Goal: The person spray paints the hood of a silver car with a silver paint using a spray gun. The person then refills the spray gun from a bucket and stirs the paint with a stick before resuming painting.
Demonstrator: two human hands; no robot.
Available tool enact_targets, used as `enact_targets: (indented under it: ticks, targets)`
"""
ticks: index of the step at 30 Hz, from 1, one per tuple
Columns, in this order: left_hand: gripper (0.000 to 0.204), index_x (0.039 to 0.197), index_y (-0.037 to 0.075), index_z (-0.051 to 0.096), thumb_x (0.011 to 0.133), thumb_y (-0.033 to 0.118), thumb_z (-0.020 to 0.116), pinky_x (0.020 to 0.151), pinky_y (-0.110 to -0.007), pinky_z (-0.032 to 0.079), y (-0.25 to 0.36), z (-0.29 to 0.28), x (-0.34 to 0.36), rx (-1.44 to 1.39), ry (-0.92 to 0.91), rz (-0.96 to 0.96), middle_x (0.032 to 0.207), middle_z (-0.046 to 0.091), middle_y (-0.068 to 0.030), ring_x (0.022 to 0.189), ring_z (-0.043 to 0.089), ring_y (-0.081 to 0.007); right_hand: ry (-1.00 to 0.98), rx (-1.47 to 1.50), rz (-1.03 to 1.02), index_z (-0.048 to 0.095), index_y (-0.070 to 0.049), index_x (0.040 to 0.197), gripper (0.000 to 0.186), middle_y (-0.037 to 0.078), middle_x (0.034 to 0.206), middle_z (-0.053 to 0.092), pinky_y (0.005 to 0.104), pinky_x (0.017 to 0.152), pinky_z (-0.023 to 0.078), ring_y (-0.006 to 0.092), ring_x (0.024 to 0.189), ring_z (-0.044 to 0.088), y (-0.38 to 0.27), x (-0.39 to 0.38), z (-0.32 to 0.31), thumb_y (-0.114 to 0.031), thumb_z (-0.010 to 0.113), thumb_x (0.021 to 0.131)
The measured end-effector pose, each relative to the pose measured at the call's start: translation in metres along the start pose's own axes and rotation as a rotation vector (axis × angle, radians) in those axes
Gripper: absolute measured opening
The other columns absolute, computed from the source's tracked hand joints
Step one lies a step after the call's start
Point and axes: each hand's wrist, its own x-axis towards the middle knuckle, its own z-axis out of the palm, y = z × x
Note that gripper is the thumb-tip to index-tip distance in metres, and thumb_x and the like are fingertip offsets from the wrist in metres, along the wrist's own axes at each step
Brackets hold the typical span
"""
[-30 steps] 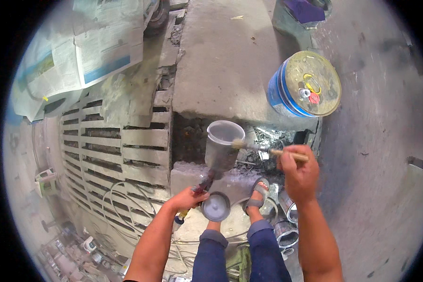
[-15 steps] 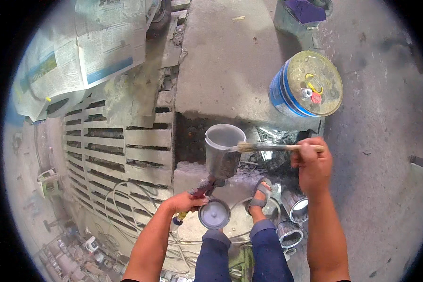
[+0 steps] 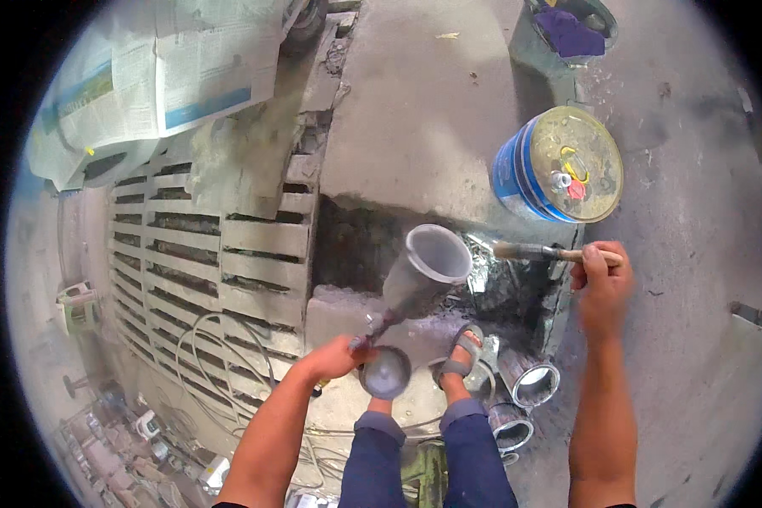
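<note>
Head: brush crosswise, bristles left.

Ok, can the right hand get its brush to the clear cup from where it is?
Likely yes: the right hand holds the brush with its bristles toward the cup, and nothing shows between them. The cup's mouth is uncovered, and the left hand is below it.

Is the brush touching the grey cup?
No, a visible gap separates the brush in the right hand from the grey cup.
</note>
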Motion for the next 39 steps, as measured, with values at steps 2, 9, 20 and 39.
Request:
enact_targets:
  ticks: [2,9,20,39]
  targets:
    - [0.030,0.099,0.004,0.063,0.087,0.032,0.059,0.063,-0.034,0.045,0.004,0.000,0.006,0.145,0.108,0.053,0.079,0.065,-0.0104,0.067,0.056,-0.0202,-0.185,-0.244,-0.187,0.056,-0.004,0.079,0.013,0.003,0.062,0.057,0.0248,0.048,0.042,0.0089,0.053,0.052,-0.032,-0.007,0.001,-0.015,0.062,0.083]
    - [0.028,0.087,0.001,0.061,0.083,0.028,0.057,0.068,-0.045,0.046,0.024,0.006,0.015,0.359,0.144,0.082,0.084,0.062,-0.0242,0.079,0.059,-0.0408,-0.833,-0.772,-0.698,0.055,-0.007,0.074,0.018,0.008,0.060,0.057,0.0362,0.049,0.045,0.0258,0.051,0.057,-0.092,-0.010,0.036,-0.015,0.070,0.071]
    - [0.022,0.084,0.000,0.065,0.076,0.017,0.054,0.077,-0.047,0.048,0.032,0.010,0.017,0.525,0.142,0.051,0.087,0.063,-0.0248,0.086,0.060,-0.0412,-0.731,-0.800,-0.552,0.054,-0.006,0.075,0.017,0.012,0.061,0.059,0.0387,0.052,0.046,0.0289,0.057,0.061,-0.092,0.015,0.064,-0.015,0.068,0.075]
    - [0.019,0.085,0.000,0.058,0.075,0.016,0.058,0.073,-0.048,0.047,0.022,0.018,0.019,0.643,0.257,0.102,0.084,0.062,-0.0237,0.083,0.059,-0.0410,-0.761,-0.870,-0.336,0.057,-0.005,0.076,0.022,0.015,0.063,0.059,0.0356,0.055,0.047,0.0312,0.057,0.060,-0.062,0.024,0.059,-0.024,0.066,0.082]
